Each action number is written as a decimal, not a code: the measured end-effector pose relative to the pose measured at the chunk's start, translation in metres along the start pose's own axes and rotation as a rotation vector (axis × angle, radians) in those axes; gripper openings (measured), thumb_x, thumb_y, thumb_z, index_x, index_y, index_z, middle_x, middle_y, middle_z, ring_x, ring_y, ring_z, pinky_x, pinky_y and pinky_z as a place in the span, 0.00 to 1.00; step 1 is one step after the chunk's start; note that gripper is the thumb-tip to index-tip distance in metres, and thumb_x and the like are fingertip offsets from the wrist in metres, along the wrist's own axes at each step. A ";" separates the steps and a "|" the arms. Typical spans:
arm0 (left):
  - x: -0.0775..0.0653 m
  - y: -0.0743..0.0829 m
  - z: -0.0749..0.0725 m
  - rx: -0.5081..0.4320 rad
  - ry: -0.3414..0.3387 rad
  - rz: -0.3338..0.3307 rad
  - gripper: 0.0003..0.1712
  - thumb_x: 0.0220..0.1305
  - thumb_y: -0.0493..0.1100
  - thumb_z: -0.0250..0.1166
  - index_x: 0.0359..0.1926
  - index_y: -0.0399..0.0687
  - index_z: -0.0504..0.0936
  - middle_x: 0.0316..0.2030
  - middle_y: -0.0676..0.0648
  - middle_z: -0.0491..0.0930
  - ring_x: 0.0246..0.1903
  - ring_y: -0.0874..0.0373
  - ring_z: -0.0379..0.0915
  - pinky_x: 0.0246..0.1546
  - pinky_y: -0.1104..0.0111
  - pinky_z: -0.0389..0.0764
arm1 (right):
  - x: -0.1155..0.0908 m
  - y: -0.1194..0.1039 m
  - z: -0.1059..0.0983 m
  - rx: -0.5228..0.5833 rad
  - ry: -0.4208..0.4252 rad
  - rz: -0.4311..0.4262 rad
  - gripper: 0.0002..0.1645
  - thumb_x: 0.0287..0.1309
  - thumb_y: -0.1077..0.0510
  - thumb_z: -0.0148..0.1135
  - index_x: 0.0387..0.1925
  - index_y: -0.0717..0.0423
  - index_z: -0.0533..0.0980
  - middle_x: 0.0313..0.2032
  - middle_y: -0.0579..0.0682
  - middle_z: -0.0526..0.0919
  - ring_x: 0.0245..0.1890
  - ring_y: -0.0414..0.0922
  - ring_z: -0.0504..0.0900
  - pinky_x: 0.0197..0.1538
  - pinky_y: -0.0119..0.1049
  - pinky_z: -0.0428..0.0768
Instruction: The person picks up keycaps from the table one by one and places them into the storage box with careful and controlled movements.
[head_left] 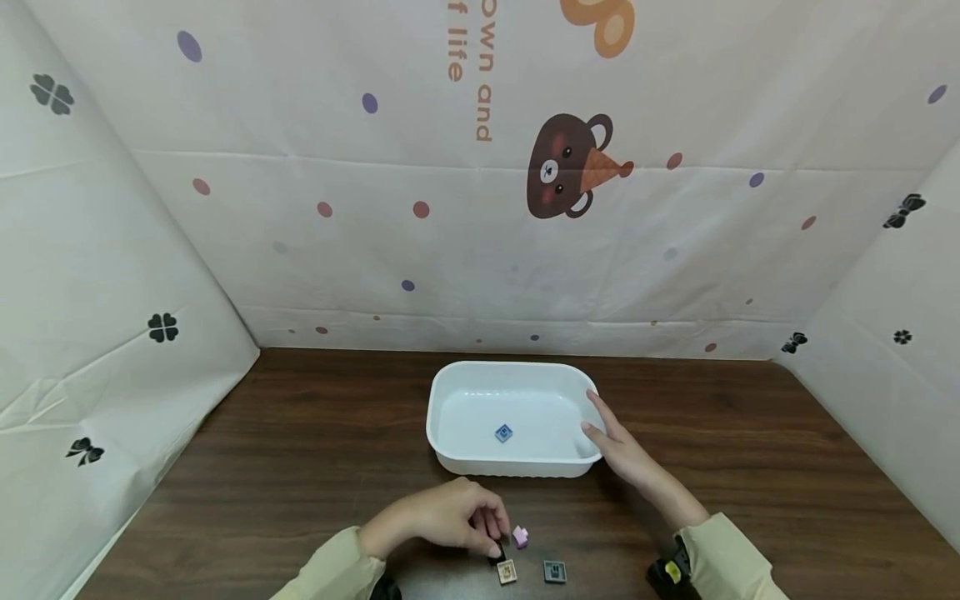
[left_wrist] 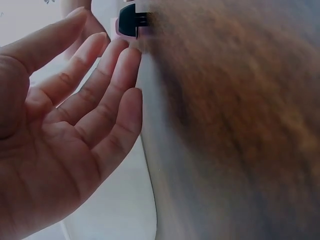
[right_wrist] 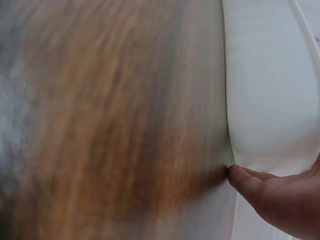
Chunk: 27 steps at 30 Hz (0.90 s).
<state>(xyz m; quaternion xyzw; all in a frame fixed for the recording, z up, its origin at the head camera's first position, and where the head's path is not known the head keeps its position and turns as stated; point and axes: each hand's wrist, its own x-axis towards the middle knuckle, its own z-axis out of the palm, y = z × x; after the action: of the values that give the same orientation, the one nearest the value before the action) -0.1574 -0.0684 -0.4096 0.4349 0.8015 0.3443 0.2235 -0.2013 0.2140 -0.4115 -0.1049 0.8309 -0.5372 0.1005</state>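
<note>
The dark wooden bench [head_left: 300, 467] carried a white tub [head_left: 442, 450] at twelve o'clock and three small tiles: pink [head_left: 521, 537], tan [head_left: 507, 572], grey [head_left: 555, 572] at six

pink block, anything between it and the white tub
Nothing visible: only bare table lies between the pink block and the white tub. The right hand rests on the tub's right rim, off to the side.

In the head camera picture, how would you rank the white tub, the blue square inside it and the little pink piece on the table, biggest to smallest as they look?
1. White tub, by far the largest.
2 and 3. Blue square and pink piece: they look much alike; the pink one lies nearer the camera, so I would not rank them.
</note>
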 end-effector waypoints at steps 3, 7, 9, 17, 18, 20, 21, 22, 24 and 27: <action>0.000 0.000 0.000 0.003 -0.011 -0.019 0.09 0.51 0.40 0.69 0.35 0.46 0.80 0.26 0.59 0.78 0.26 0.76 0.70 0.29 0.81 0.73 | 0.000 0.000 0.000 -0.003 -0.003 0.006 0.35 0.69 0.57 0.39 0.70 0.57 0.37 0.69 0.64 0.34 0.68 0.59 0.32 0.63 0.60 0.34; 0.000 0.001 0.000 -0.003 -0.022 -0.033 0.10 0.51 0.39 0.69 0.35 0.46 0.80 0.25 0.60 0.77 0.25 0.75 0.70 0.29 0.80 0.73 | 0.001 0.001 0.000 0.001 -0.003 0.003 0.35 0.69 0.56 0.39 0.70 0.58 0.37 0.69 0.64 0.34 0.68 0.59 0.32 0.63 0.60 0.34; 0.001 0.002 0.000 0.000 -0.029 -0.036 0.10 0.50 0.39 0.69 0.36 0.46 0.80 0.25 0.59 0.77 0.25 0.75 0.70 0.28 0.81 0.73 | 0.001 0.001 0.000 0.002 -0.001 0.003 0.35 0.69 0.56 0.40 0.70 0.58 0.37 0.69 0.64 0.34 0.68 0.59 0.32 0.63 0.60 0.34; 0.002 0.003 0.001 0.073 -0.042 -0.038 0.10 0.48 0.37 0.70 0.34 0.46 0.81 0.23 0.60 0.75 0.23 0.76 0.68 0.26 0.82 0.72 | 0.000 0.001 0.000 0.008 0.005 -0.003 0.35 0.69 0.56 0.40 0.70 0.58 0.38 0.69 0.64 0.34 0.68 0.60 0.32 0.63 0.60 0.34; 0.002 0.003 0.002 0.081 -0.043 -0.038 0.10 0.48 0.37 0.70 0.34 0.46 0.80 0.23 0.60 0.75 0.23 0.76 0.68 0.26 0.82 0.72 | 0.000 0.001 0.000 0.008 0.004 -0.004 0.35 0.69 0.56 0.40 0.70 0.58 0.38 0.69 0.64 0.34 0.67 0.60 0.32 0.63 0.60 0.34; 0.002 0.004 0.002 0.100 -0.043 -0.035 0.10 0.48 0.37 0.70 0.34 0.46 0.81 0.22 0.60 0.75 0.22 0.77 0.67 0.26 0.82 0.72 | 0.000 0.002 0.000 0.008 0.003 -0.002 0.35 0.69 0.56 0.39 0.70 0.58 0.37 0.69 0.64 0.34 0.68 0.60 0.31 0.63 0.60 0.34; 0.002 0.004 0.002 0.111 -0.043 -0.032 0.10 0.47 0.37 0.71 0.34 0.46 0.81 0.22 0.60 0.74 0.22 0.77 0.67 0.26 0.82 0.72 | 0.001 0.002 0.000 0.007 0.003 -0.001 0.35 0.69 0.56 0.40 0.70 0.58 0.37 0.69 0.64 0.34 0.67 0.60 0.31 0.63 0.60 0.34; 0.002 0.005 0.002 0.124 -0.043 -0.027 0.10 0.47 0.37 0.71 0.33 0.46 0.81 0.22 0.60 0.74 0.22 0.77 0.67 0.25 0.83 0.71 | 0.001 0.002 0.000 0.006 0.004 -0.001 0.35 0.69 0.56 0.39 0.70 0.58 0.37 0.69 0.64 0.34 0.67 0.60 0.32 0.63 0.60 0.34; 0.003 0.005 0.002 0.151 -0.043 -0.018 0.10 0.46 0.37 0.71 0.33 0.47 0.81 0.21 0.61 0.74 0.21 0.77 0.66 0.25 0.83 0.70 | 0.001 0.002 0.001 0.006 0.005 0.000 0.36 0.69 0.56 0.40 0.70 0.58 0.37 0.69 0.64 0.34 0.68 0.60 0.32 0.63 0.60 0.34; 0.004 0.005 0.004 0.193 -0.040 -0.006 0.09 0.46 0.38 0.71 0.31 0.48 0.81 0.20 0.62 0.72 0.20 0.78 0.65 0.24 0.84 0.69 | 0.002 0.003 0.001 0.005 0.007 0.001 0.35 0.69 0.56 0.40 0.70 0.58 0.38 0.69 0.63 0.34 0.68 0.60 0.32 0.63 0.60 0.34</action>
<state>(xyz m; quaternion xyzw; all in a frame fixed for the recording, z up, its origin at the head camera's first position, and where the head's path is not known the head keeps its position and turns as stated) -0.1542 -0.0620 -0.4086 0.4588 0.8276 0.2559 0.1976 -0.2035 0.2136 -0.4146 -0.1025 0.8300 -0.5394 0.0979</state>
